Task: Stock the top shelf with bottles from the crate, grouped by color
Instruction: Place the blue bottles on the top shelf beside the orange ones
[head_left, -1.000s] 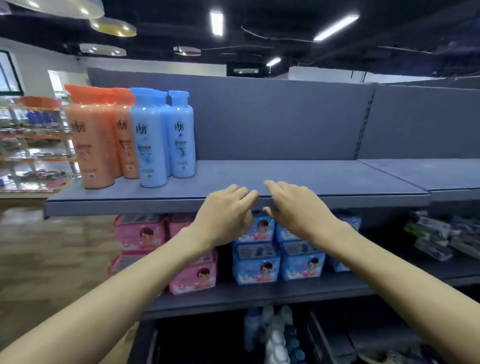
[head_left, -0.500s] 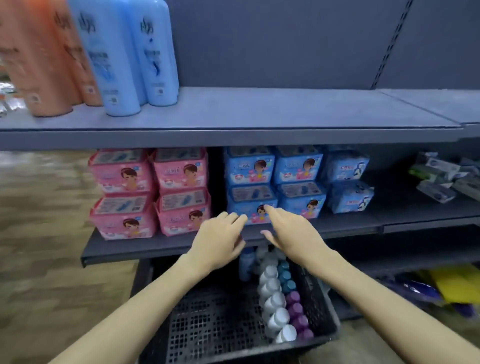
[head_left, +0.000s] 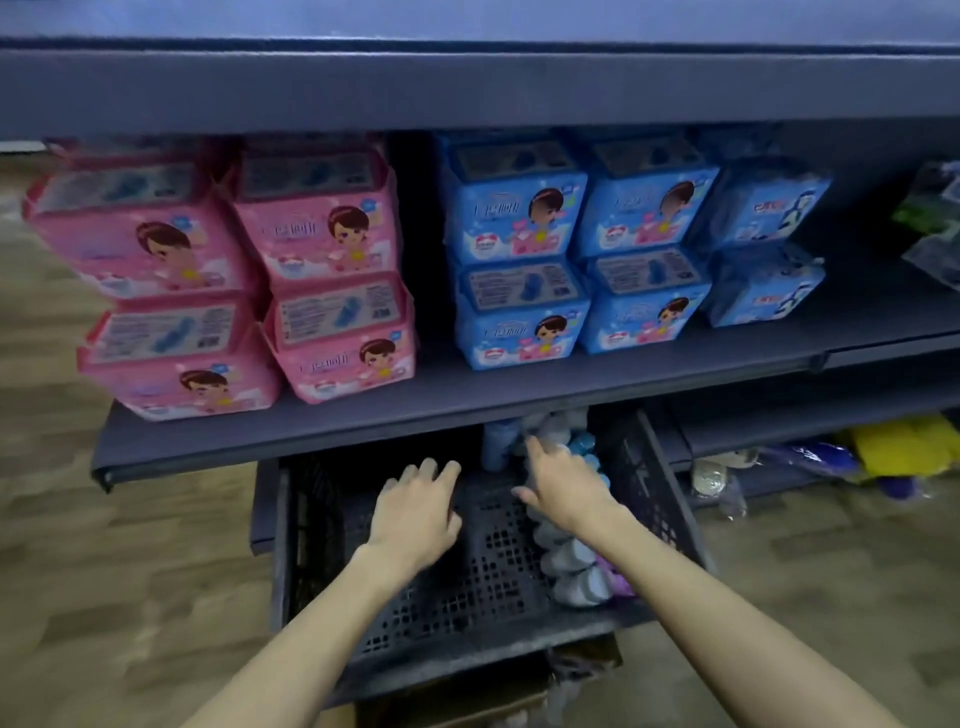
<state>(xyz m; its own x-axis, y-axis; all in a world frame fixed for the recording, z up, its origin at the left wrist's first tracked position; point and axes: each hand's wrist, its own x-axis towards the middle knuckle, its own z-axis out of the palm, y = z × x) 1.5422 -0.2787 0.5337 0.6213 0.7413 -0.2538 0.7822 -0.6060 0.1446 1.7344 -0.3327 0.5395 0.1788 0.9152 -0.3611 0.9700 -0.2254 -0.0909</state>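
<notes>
Black crate with perforated floor, low under the shelving, partly beneath the middle shelf. Bottles lying in a row along the crate's right side: white-grey caps, blue ones farther back, a purple one nearer the front; blurred, so exact count unclear. Left hand over the bare crate floor, palm down, fingers loosely extended, holding nothing. Right hand over the bottle row, fingers spread and pointing toward the far bottles, apparently not gripping any, though motion blur hides the fingertips. On the middle shelf, pink packs stacked at left, blue packs stacked at right. Front edge of the top shelf across the top of the view. Wood-patterned floor on either side.
</notes>
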